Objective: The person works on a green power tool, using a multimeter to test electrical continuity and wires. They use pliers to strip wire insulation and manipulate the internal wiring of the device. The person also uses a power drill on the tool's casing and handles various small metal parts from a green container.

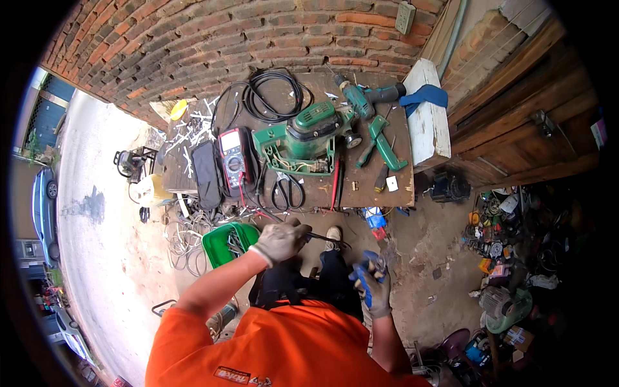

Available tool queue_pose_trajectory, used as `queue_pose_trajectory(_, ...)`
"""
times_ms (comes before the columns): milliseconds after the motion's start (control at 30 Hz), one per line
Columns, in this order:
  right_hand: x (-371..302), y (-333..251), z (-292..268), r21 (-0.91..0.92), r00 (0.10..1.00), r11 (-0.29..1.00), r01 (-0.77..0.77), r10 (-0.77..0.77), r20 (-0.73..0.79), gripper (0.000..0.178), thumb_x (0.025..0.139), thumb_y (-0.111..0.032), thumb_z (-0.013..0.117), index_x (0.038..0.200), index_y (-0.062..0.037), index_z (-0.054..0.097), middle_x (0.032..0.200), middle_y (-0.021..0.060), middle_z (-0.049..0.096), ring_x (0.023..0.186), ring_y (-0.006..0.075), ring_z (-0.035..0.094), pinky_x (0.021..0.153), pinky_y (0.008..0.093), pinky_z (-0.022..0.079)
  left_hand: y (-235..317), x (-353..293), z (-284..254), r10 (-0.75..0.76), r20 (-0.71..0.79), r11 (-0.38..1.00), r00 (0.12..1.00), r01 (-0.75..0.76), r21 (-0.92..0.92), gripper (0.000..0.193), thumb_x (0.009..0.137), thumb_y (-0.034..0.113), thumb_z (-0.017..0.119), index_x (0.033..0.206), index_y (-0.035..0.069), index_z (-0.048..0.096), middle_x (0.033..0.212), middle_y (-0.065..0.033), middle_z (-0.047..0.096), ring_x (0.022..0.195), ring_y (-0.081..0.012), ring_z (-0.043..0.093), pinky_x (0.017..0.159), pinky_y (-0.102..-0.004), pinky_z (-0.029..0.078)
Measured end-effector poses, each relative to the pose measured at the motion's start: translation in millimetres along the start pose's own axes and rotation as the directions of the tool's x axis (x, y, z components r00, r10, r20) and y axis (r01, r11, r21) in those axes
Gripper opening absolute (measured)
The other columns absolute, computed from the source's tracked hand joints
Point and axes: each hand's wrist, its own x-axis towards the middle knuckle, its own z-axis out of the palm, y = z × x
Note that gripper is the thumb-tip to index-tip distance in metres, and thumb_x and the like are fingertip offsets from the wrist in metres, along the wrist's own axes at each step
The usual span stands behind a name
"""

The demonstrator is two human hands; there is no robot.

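My left hand (282, 240), in a pale work glove, is closed around a dark cable (322, 238) in front of the workbench. The cable's loose end reaches toward my right hand (373, 284). That hand wears a blue-and-grey glove, and its fingers are curled; whatever may be in them is too small to make out. On the bench beyond sits a green power tool (309, 138) with its housing open and wires showing. Left of it lies a red-and-grey multimeter (235, 158) with test leads. Black-handled scissors (287, 192) lie near the bench's front edge.
The wooden bench (322, 191) also bears a coiled black cable (274, 97), a cordless drill (356, 98), a green handle cover (385, 147), a screwdriver (381, 178) and a black pouch (206, 174). A green bin (219, 248) stands below. Piled parts (500, 238) lie at right.
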Motion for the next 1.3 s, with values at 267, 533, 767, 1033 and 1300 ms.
queue_pose_trajectory(267, 49, -51, 81, 0.272, 0.949, 0.918, 0.290, -0.313, 0.047, 0.043, 0.089, -0.007, 0.069, 0.127, -0.0016, 0.051, 0.099, 0.0058, 0.066, 0.077, 0.0134, 0.063, 0.068, 0.0243, 0.053, -27, -40, -42, -0.073, -0.456, 0.924, 0.887, -0.113, -0.367, 0.024, 0.084, 0.012, 0.063, 0.107, 0.005, 0.068, 0.098, -0.0155, 0.066, 0.083, -0.0349, 0.066, 0.071, -0.0394, 0.053)
queue_pose_trajectory(533, 47, -60, 120, 0.223, 0.945, 0.942, 0.251, -0.288, 0.154, 0.040, 0.092, -0.012, 0.066, 0.127, -0.0015, 0.051, 0.095, 0.0043, 0.064, 0.074, 0.0092, 0.059, 0.068, 0.0234, 0.050, -55, -58, -19, -0.303, -0.361, 0.674, 0.882, -0.069, -0.735, 0.022, 0.087, 0.011, 0.063, 0.107, 0.002, 0.067, 0.091, -0.0141, 0.066, 0.085, -0.0303, 0.065, 0.074, -0.0363, 0.051)
queue_pose_trajectory(767, 57, -30, 111, 0.208, 0.960, 0.973, 0.100, -0.149, 0.236, 0.039, 0.095, -0.022, 0.061, 0.127, -0.0010, 0.051, 0.105, 0.0093, 0.065, 0.064, 0.0110, 0.060, 0.059, 0.0244, 0.050, -59, -42, -20, -0.413, -0.197, 0.376, 0.889, -0.031, -0.926, 0.018, 0.095, 0.010, 0.058, 0.107, -0.001, 0.065, 0.087, 0.0030, 0.062, 0.074, -0.0037, 0.051, 0.065, -0.0203, 0.043)
queue_pose_trajectory(1033, 52, -68, 137, 0.355, 0.924, 0.917, 0.182, -0.283, 0.257, 0.044, 0.089, -0.010, 0.064, 0.130, 0.0002, 0.050, 0.105, 0.0087, 0.066, 0.073, 0.0103, 0.062, 0.064, 0.0252, 0.051, -61, -28, -33, -0.269, -0.280, 0.628, 0.921, -0.053, -0.777, 0.018, 0.090, 0.010, 0.060, 0.103, -0.001, 0.066, 0.087, -0.0030, 0.066, 0.076, -0.0124, 0.058, 0.070, -0.0279, 0.048)
queue_pose_trajectory(1300, 72, -52, 136, 0.334, 0.936, 0.929, 0.159, -0.249, 0.250, 0.045, 0.088, 0.000, 0.061, 0.130, 0.0027, 0.048, 0.092, 0.0095, 0.065, 0.078, 0.0183, 0.067, 0.061, 0.0278, 0.054, -70, -20, -65, 0.061, -0.327, 0.963, 0.943, -0.142, -0.228, 0.025, 0.084, 0.022, 0.068, 0.105, 0.009, 0.070, 0.087, -0.0169, 0.069, 0.084, -0.0337, 0.068, 0.073, -0.0400, 0.053)
